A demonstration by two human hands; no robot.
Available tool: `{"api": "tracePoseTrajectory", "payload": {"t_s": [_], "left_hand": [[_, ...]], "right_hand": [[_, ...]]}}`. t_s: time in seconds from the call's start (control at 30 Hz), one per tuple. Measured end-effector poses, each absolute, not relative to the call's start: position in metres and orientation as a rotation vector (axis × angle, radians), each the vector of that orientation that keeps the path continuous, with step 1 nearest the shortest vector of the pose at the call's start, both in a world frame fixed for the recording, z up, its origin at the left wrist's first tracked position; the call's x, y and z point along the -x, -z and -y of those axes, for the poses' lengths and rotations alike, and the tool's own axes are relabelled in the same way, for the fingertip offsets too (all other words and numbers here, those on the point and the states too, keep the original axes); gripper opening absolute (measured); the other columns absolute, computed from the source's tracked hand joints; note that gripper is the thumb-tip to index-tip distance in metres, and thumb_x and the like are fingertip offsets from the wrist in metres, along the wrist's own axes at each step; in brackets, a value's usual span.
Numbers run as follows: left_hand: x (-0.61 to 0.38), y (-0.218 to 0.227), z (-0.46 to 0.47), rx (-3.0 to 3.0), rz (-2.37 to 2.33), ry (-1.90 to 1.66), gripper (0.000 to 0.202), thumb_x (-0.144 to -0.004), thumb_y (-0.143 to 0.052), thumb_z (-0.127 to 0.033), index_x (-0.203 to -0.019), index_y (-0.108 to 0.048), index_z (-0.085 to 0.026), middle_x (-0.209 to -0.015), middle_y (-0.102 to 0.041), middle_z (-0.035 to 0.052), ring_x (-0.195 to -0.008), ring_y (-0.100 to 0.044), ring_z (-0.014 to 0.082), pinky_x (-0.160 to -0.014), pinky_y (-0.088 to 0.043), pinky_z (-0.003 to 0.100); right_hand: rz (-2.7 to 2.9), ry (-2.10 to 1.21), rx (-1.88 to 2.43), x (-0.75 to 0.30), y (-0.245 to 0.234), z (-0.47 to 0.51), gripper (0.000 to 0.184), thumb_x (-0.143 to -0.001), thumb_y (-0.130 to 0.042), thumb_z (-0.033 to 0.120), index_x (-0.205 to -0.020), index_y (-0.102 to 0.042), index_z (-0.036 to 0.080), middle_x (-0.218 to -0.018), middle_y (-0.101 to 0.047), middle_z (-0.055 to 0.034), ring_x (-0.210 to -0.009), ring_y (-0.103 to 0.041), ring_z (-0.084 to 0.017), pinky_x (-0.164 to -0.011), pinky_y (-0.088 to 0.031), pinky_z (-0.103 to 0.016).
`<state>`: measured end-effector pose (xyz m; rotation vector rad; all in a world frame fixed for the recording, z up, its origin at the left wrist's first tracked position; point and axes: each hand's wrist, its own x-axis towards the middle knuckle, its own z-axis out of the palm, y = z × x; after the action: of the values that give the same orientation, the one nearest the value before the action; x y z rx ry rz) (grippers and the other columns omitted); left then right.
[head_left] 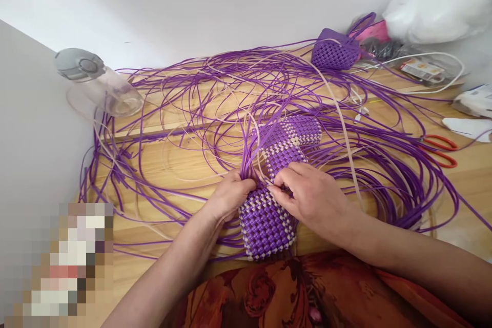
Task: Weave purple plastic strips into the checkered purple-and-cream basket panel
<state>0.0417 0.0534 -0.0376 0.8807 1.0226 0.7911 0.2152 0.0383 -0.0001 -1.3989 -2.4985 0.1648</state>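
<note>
A woven panel (265, 228) of purple and cream plastic cords lies at the table's near edge, its checked sections running away from me. My left hand (232, 192) is closed at the panel's left side, thumb pressed on a bunch of upright purple cords (246, 156). Across from it, my right hand (303, 189) pinches a cream cord (264, 170) over the weave, thumb and index finger close together. The cord's tip is hidden by the fingers. Long loose cords (407, 184) fan out from both sides of the panel.
Purple cords (192, 79) tangle over the wooden table (192, 161). A clear bottle with a grey lid (80, 64) stands at left. A small purple woven basket (334, 51) sits at the back. Orange-handled scissors (440, 151) and plastic bags (434, 5) lie at right.
</note>
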Motion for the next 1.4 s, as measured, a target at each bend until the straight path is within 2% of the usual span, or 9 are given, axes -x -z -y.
{"api": "tracePoseTrajectory", "payload": {"t_s": [0.33,0.5,0.63,0.8,0.87,0.97,1.13,1.27,1.4], "left_hand": [[-0.039,0.042,-0.054,-0.916,-1.046,-0.697,0.022,-0.063,-0.050,-0.010,-0.073,-0.068,-0.015,-0.057,-0.059,-0.0024,-0.052,-0.049,0.0118,-0.054,-0.037,0.023],[-0.038,0.042,-0.054,-0.931,-1.037,-0.701,0.020,-0.063,-0.050,-0.010,-0.072,-0.067,-0.015,-0.057,-0.058,-0.0023,-0.053,-0.049,0.0122,-0.055,-0.037,0.023],[-0.038,0.044,-0.054,-0.971,-1.077,-0.685,0.021,-0.063,-0.049,-0.010,-0.072,-0.067,-0.016,-0.059,-0.058,-0.0019,-0.057,-0.049,0.0124,-0.058,-0.038,0.023],[-0.037,0.046,-0.054,-1.066,-1.069,-0.686,0.027,-0.064,-0.045,-0.008,-0.076,-0.067,-0.017,-0.063,-0.059,-0.0023,-0.065,-0.051,0.0137,-0.062,-0.039,0.022],[-0.037,0.044,-0.054,-1.098,-1.097,-0.678,0.026,-0.064,-0.044,-0.008,-0.075,-0.067,-0.017,-0.064,-0.059,-0.0026,-0.062,-0.048,0.0127,-0.061,-0.039,0.022],[-0.038,0.038,-0.053,-1.133,-1.156,-0.667,0.023,-0.063,-0.043,-0.008,-0.069,-0.064,-0.015,-0.062,-0.056,-0.0032,-0.056,-0.043,0.0110,-0.057,-0.036,0.021],[-0.042,0.037,-0.051,-1.095,-1.153,-0.653,0.021,-0.063,-0.043,-0.008,-0.066,-0.062,-0.016,-0.056,-0.053,-0.0043,-0.050,-0.039,0.0092,-0.052,-0.033,0.021],[-0.042,0.037,-0.051,-0.912,-1.130,-0.670,0.017,-0.063,-0.048,-0.011,-0.067,-0.064,-0.015,-0.059,-0.058,-0.0016,-0.052,-0.047,0.0111,-0.053,-0.036,0.022],[-0.038,0.037,-0.052,-0.868,-1.094,-0.708,0.012,-0.065,-0.065,-0.020,-0.075,-0.066,-0.014,-0.064,-0.062,0.0002,-0.057,-0.054,0.0120,-0.057,-0.041,0.023]], "right_hand": [[2.318,-0.419,1.561,-0.234,0.000,-0.027,0.010,-0.074,-0.061,0.024,-0.068,-0.054,0.020,-0.063,-0.054,0.0037,-0.058,-0.047,-0.010,-0.059,-0.031,-0.026],[2.285,-0.550,1.408,-0.236,0.006,-0.023,0.011,-0.080,-0.063,0.030,-0.080,-0.060,0.020,-0.075,-0.058,0.0025,-0.066,-0.051,-0.009,-0.064,-0.037,-0.023],[2.204,-0.529,1.274,-0.231,0.015,-0.025,0.009,-0.084,-0.059,0.027,-0.082,-0.063,0.019,-0.074,-0.057,0.0013,-0.066,-0.050,-0.008,-0.065,-0.038,-0.022],[2.137,-0.665,1.114,-0.226,0.019,-0.028,0.009,-0.085,-0.060,0.025,-0.085,-0.064,0.018,-0.075,-0.057,0.0007,-0.067,-0.051,-0.007,-0.066,-0.039,-0.019],[2.164,-0.709,1.047,-0.226,0.018,-0.029,0.008,-0.085,-0.059,0.024,-0.088,-0.064,0.018,-0.078,-0.058,0.0005,-0.068,-0.051,-0.006,-0.066,-0.039,-0.019],[2.214,-0.742,1.035,-0.231,0.018,-0.029,0.006,-0.085,-0.058,0.022,-0.082,-0.060,0.017,-0.075,-0.057,0.0014,-0.069,-0.050,-0.007,-0.066,-0.037,-0.019],[2.197,-0.895,1.221,-0.241,0.017,-0.021,0.015,-0.089,-0.053,0.024,-0.076,-0.054,0.017,-0.068,-0.054,0.0033,-0.063,-0.047,-0.007,-0.061,-0.034,-0.021],[2.090,-0.983,1.326,-0.240,0.018,-0.017,0.014,-0.089,-0.053,0.028,-0.079,-0.055,0.018,-0.066,-0.055,0.0044,-0.059,-0.046,-0.007,-0.059,-0.034,-0.021],[2.033,-1.040,1.277,-0.238,0.020,-0.017,0.009,-0.088,-0.054,0.026,-0.084,-0.059,0.018,-0.073,-0.060,0.0029,-0.063,-0.051,-0.007,-0.062,-0.038,-0.020]]}}
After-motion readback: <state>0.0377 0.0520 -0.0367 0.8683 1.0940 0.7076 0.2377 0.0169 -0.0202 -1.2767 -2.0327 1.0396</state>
